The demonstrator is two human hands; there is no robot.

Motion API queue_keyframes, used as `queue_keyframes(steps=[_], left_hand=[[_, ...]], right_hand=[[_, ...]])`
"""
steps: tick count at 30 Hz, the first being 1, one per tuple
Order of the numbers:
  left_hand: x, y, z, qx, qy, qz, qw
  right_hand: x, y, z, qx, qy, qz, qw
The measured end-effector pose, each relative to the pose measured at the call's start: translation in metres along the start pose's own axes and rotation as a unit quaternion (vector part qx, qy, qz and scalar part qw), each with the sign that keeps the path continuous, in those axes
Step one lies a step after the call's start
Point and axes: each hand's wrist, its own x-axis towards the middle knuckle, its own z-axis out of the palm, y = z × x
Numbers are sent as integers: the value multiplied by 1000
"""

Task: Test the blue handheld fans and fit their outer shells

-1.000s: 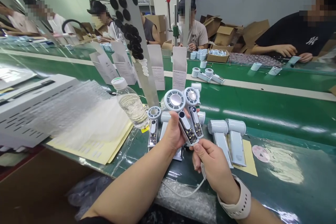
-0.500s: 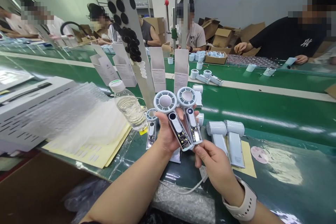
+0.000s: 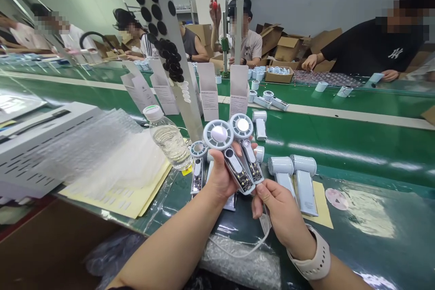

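The left fingers (image 3: pixel 219 157) grip two handheld fans (image 3: pixel 233 158). The right fingers (image 3: pixel 261 186) pinch at their lower ends, above the bench (image 3: pixel 224 226).

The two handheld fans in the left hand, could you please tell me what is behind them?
Behind the handheld fans, past the left hand, a light-blue fan head shows at the right; the rest of it, and whatever is directly behind, is covered.
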Motion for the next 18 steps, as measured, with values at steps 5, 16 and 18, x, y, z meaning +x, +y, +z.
queue_keyframes(steps=[5, 16, 18], left_hand=[[-1, -1, 2, 5, -21, -4, 1000], [1, -2, 0, -47, -32, -4, 998], [1, -1, -1, -47, -34, -3, 998]], right_hand=[[2, -3, -2, -5, 4, 9, 1000], [0, 4, 3, -23, 23, -17, 999], [1, 3, -1, -41, 8, -22, 999]])
